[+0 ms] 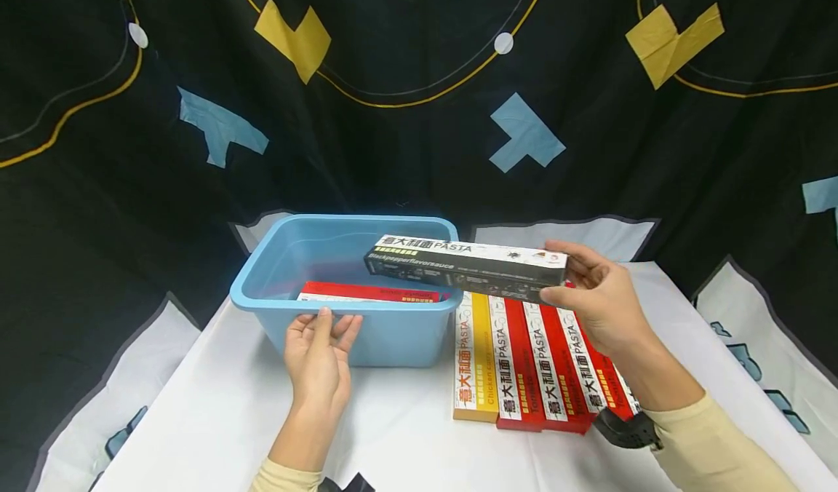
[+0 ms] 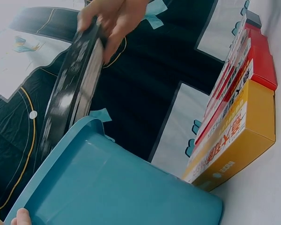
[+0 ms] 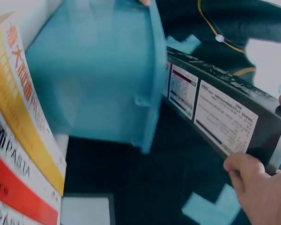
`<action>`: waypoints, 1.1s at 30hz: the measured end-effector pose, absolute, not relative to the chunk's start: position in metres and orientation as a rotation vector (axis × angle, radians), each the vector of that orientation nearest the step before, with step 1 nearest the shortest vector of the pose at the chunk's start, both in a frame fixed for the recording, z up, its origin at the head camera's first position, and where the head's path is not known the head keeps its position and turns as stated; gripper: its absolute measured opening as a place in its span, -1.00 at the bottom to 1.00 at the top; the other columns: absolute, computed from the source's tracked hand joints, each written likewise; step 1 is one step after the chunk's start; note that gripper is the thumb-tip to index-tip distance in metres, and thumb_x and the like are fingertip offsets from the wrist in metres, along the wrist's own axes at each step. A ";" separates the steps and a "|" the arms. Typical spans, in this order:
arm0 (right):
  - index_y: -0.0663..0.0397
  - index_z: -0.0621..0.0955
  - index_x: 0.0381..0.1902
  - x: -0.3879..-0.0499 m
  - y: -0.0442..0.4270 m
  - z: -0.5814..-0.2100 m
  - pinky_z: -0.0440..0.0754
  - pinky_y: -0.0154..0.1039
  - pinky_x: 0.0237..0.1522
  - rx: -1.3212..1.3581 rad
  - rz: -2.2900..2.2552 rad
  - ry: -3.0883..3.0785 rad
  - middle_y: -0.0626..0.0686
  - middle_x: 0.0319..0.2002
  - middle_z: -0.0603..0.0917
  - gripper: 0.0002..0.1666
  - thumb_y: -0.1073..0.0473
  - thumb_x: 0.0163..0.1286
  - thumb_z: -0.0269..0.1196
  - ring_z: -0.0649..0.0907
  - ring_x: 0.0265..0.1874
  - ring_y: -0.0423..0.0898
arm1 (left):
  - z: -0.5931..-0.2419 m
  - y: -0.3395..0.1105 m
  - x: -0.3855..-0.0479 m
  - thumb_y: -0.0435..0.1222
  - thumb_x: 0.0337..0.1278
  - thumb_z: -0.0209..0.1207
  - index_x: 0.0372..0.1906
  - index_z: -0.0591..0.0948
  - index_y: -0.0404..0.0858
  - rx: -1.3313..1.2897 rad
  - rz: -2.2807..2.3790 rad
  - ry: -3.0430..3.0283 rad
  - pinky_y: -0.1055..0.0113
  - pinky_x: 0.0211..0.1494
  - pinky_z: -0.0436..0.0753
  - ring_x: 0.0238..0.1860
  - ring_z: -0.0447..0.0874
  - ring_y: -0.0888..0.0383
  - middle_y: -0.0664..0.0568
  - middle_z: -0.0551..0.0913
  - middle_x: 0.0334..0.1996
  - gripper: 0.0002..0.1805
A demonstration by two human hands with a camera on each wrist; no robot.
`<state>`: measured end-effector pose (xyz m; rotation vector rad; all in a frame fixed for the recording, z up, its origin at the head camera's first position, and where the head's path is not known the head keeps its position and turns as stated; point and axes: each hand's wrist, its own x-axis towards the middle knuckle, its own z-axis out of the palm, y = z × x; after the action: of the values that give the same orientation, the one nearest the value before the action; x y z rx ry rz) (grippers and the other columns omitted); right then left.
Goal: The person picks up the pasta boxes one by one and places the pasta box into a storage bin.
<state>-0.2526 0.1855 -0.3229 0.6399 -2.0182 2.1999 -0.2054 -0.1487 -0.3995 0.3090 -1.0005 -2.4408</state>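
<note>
A black pasta box [image 1: 465,266] is held by its right end in my right hand [image 1: 605,299], its left end over the right rim of the blue bin [image 1: 366,339]. In the right wrist view the fingers and thumb pinch the black box [image 3: 225,108]. My left hand [image 1: 321,375] holds the bin's front rim, thumb outside, in the head view; only its fingertips show in the left wrist view. Inside the bin lies a red box [image 1: 369,292].
Right of the bin, a yellow box [image 1: 484,361] and several red boxes [image 1: 524,375] lie side by side on the white table [image 1: 393,434]. A black cloth [image 1: 419,164] with yellow and blue patches hangs behind.
</note>
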 end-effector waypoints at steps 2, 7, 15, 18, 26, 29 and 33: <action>0.20 0.45 0.28 -0.261 0.168 -0.323 0.71 -0.31 -0.05 0.642 2.130 -2.101 0.17 0.13 0.52 -0.31 0.47 0.17 0.37 0.51 0.04 0.03 | -0.400 -0.149 -0.206 -0.31 0.43 0.05 -0.03 0.21 -0.22 0.315 -2.433 -0.998 0.10 0.12 0.66 -0.30 0.58 0.14 -0.12 0.34 0.00 -0.75; 0.03 0.50 0.25 -0.279 0.129 -0.327 0.69 -0.22 0.01 0.658 2.015 -2.281 0.07 0.13 0.57 -0.31 0.37 0.13 0.40 0.49 0.15 0.02 | -0.402 -0.149 -0.205 -0.31 0.42 0.07 -0.03 0.21 -0.23 0.341 -2.428 -0.977 0.11 0.12 0.66 -0.33 0.58 0.15 -0.13 0.34 0.00 -0.73; -0.24 0.54 0.19 -0.301 0.084 -0.335 0.60 0.01 0.16 0.686 1.868 -2.553 -0.17 0.14 0.58 -0.34 0.19 0.11 0.45 0.43 0.24 -0.06 | -0.405 -0.147 -0.205 -0.32 0.37 0.12 -0.05 0.22 -0.25 0.317 -2.420 -0.949 0.08 0.08 0.67 -0.39 0.62 0.15 -0.14 0.37 -0.07 -0.70; -0.23 0.55 0.18 -0.307 0.071 -0.336 0.66 -0.07 0.06 0.746 1.786 -2.637 -0.18 0.14 0.57 -0.33 0.17 0.08 0.48 0.49 0.14 -0.05 | -0.405 -0.146 -0.205 -0.33 0.37 0.13 -0.07 0.23 -0.25 0.310 -2.426 -0.941 0.08 0.07 0.68 -0.39 0.63 0.15 -0.13 0.37 -0.11 -0.71; 0.02 0.53 0.22 -0.314 0.044 -0.328 0.69 -0.12 -0.03 0.875 1.446 -2.850 -0.15 0.00 0.64 -0.22 0.09 0.01 0.54 0.59 -0.08 -0.06 | -0.402 -0.145 -0.206 -0.32 0.38 0.12 -0.06 0.22 -0.24 0.315 -2.427 -0.955 0.08 0.09 0.67 -0.37 0.62 0.14 -0.12 0.35 -0.12 -0.71; 0.02 0.52 0.23 -0.316 0.037 -0.324 0.69 -0.13 -0.06 0.918 1.350 -2.909 -0.16 -0.04 0.65 -0.21 0.07 0.01 0.53 0.61 -0.12 -0.08 | -0.401 -0.146 -0.207 -0.32 0.38 0.12 -0.05 0.23 -0.25 0.302 -2.422 -0.955 0.08 0.08 0.67 -0.38 0.61 0.15 -0.12 0.36 -0.11 -0.71; 0.05 0.49 0.27 -0.316 0.030 -0.322 0.70 -0.16 -0.09 0.927 1.301 -2.961 -0.11 0.00 0.63 -0.20 0.10 0.04 0.51 0.60 -0.11 -0.07 | -0.401 -0.147 -0.208 -0.33 0.39 0.10 -0.05 0.24 -0.25 0.298 -2.414 -0.952 0.09 0.07 0.68 -0.39 0.61 0.16 -0.13 0.37 -0.11 -0.73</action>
<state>-0.3155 0.0304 -0.3222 0.9273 -2.9608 1.3007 -0.2076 -0.1467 -0.4011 0.2976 -0.9521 -2.4143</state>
